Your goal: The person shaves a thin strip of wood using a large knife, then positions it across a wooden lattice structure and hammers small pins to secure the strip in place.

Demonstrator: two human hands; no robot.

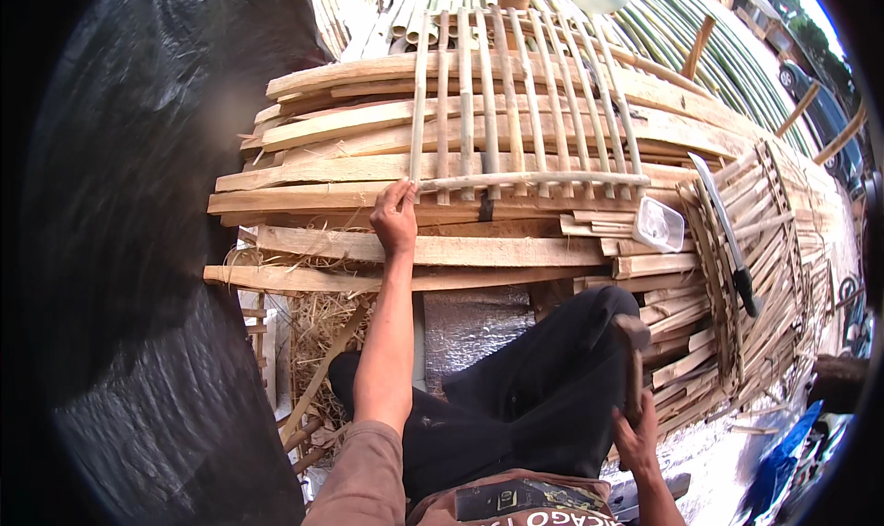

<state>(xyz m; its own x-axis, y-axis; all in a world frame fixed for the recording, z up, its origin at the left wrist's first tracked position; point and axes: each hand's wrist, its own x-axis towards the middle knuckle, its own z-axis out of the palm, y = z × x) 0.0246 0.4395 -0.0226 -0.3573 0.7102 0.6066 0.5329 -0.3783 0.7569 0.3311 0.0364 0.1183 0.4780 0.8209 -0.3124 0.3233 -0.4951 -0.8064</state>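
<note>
My left hand (395, 215) is closed on the near left corner of a bamboo rack (516, 111), where the cross stick (534, 179) meets the outermost upright. The rack has several thin bamboo sticks side by side and lies on a stack of sawn wooden planks (341, 169). By my right knee, my right hand (637, 434) is wrapped around the handle of a hammer (633, 342), its head pointing up and away from the rack.
A clear plastic tub (659, 225) sits right of the rack. Beyond it a long knife (724, 231) with a black handle lies on slatted wood pieces (764, 222). Black plastic sheeting (166, 250) hangs at left. Bamboo poles (645, 33) stretch out at the back.
</note>
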